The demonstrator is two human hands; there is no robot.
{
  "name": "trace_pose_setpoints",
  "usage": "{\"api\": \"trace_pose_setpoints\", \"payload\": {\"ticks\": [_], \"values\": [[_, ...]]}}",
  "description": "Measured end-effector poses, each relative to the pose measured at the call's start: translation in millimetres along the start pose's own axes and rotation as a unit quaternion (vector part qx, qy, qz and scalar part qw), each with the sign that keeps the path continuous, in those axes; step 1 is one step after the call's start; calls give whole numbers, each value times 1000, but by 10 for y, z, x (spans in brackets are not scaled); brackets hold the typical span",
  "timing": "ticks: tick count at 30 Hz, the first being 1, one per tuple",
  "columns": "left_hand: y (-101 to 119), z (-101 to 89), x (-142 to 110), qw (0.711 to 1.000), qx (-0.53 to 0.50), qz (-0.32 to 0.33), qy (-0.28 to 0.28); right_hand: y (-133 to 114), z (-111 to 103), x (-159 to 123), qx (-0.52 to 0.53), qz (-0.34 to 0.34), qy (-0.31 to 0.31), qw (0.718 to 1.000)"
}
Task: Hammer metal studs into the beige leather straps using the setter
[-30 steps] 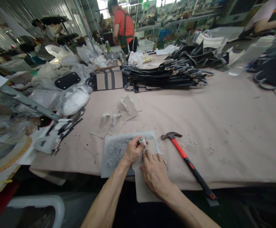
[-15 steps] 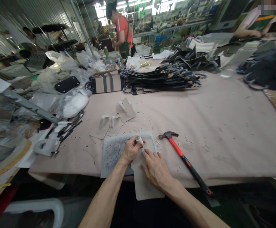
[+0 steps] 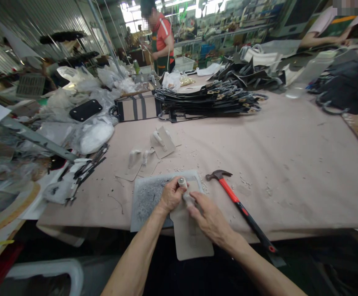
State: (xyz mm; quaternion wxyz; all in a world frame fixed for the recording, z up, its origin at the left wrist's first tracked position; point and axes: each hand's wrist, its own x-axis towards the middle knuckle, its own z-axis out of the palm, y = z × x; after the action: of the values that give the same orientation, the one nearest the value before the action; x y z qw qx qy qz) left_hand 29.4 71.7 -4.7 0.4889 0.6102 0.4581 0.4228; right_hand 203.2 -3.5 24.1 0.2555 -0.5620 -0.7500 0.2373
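Across the near edge of the table lies a beige panel; at its far end, the left hand grasps a white cylinder. Whether the right hand grips with bent fingers, I cannot tell. Because it overhangs, the panel could slip.

Across the upper middle of the frame, a stack of black pieces with looped handles lies on the worktop, a beige panel with 2 dark stripes at its left end. Pale plastic bags crowd the upper left, near a black rounded pad. At the upper right, a clear bottle is left of a dark bundle. At top centre, 1 person wears red.
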Motion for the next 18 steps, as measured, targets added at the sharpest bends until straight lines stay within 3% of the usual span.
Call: {"api": "trace_pose_setpoints", "payload": {"ticks": [2, 4, 6, 8, 10, 12, 15, 16, 17, 18], "values": [[17, -5, 0, 1000, 21, 6, -10, 264, -151, -29, -33, 28, 84, 996], [36, -7, -2, 999, 37, 9, -15, 571, -323, -89, -151, 82, 108, 979], [51, -5, -6, 999, 43, 14, -18, 846, -464, -174, -251, 148, 48, 955], [60, -1, -11, 998, 49, 24, -22, 1020, -550, -250, -262, 206, -23, 942], [61, 2, -18, 998, 56, 33, -26, 1054, -598, -279, -166, 269, -64, 947], [54, 5, -26, 997, 59, 37, -30, 955, -648, -242, 43, 351, -102, 930], [36, 7, -37, 997, 61, 42, -30, 639, -768, -103, 338, 442, -139, 819], [29, 7, -39, 997, 61, 45, -29, 513, -814, -55, 369, 445, -134, 805], [23, 8, -41, 997, 60, 47, -27, 386, -856, -14, 362, 431, -118, 818], [17, 8, -42, 997, 58, 49, -27, 265, -890, 17, 326, 397, -88, 853]]}}
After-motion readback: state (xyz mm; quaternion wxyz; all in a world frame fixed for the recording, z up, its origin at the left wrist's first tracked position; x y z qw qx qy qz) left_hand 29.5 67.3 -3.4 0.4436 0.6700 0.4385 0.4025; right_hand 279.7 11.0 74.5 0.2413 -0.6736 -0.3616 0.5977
